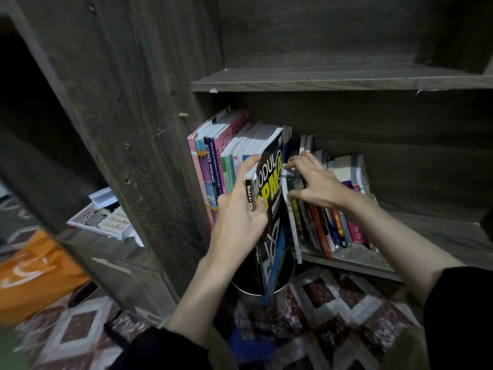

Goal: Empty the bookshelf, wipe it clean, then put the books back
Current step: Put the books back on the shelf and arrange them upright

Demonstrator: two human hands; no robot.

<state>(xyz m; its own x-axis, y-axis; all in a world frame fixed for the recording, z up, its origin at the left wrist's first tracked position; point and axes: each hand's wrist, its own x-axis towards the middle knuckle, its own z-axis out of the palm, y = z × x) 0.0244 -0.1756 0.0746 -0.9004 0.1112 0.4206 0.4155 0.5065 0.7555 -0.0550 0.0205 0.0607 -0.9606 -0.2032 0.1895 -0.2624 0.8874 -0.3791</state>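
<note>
A dark wooden bookshelf has a low shelf packed with books. My left hand grips a black book with yellow "MODUL" lettering, which sticks out of the row, tilted forward, its lower end past the shelf's front edge. To its left stands a row of pink, purple and green books. My right hand has its fingers curled over the tops of the slimmer books on the right, which lean to the left. The shelf above them is bare.
A patterned rug covers the floor in front of the shelf. A round metal container stands below the black book. At the left lie an orange bag and an open white box with small items.
</note>
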